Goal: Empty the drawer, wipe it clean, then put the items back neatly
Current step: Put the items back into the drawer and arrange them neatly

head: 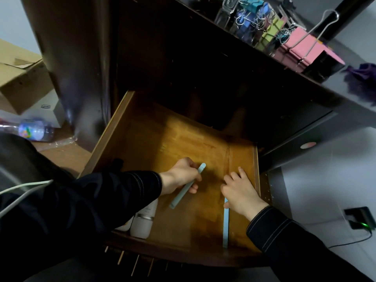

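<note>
Drawer (109, 139) pulled wide, mostly bare. Left hand (181, 176) curls round a pale teal stick (184, 192), angled as if to lay it straight. Right hand (240, 192), fingers loose, presses the blue strip (225, 226) (a divider, probably). White bottles (142, 222) sit near-left.

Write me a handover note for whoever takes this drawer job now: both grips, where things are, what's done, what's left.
Left grip holds a pale teal stick just above the drawer floor.
Right grip rests on the floor with fingers spread, thumb by the far end of a light blue strip.
White bottles lie in the near left corner.
Binder clips sit on the desk top.
Done: drawer open and mostly bare; wiping cannot be told.
Left: probably settle the stick and strip, then sort the clips.
</note>
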The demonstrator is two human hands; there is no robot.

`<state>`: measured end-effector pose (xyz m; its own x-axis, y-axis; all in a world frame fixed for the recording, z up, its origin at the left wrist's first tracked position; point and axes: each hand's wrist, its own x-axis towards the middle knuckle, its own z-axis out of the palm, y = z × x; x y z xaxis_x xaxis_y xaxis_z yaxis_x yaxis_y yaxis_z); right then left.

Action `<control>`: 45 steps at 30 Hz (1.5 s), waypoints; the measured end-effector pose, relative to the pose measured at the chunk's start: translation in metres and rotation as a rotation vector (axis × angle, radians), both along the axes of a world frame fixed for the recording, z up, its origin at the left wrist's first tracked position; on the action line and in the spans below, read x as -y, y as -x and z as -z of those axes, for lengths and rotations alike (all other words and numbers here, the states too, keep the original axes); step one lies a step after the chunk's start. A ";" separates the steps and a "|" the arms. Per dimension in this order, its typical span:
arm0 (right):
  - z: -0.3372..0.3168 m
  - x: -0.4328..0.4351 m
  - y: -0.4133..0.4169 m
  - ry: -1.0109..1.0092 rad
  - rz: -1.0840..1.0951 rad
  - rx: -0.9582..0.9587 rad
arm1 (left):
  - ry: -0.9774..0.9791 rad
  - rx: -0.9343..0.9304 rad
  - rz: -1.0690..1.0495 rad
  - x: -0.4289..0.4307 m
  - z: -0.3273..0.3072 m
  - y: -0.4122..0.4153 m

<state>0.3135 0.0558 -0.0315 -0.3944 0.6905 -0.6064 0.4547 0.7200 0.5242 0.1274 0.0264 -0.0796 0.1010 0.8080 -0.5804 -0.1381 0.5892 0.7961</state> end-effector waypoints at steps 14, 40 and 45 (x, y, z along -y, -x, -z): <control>0.009 -0.008 -0.004 0.026 -0.036 -0.035 | 0.118 0.157 -0.005 0.004 -0.009 0.004; -0.011 -0.026 0.016 0.501 0.856 -1.226 | 0.078 0.104 0.240 0.011 -0.010 0.001; -0.010 -0.040 0.003 0.378 0.801 -0.947 | 0.003 -0.121 0.349 0.012 -0.008 -0.003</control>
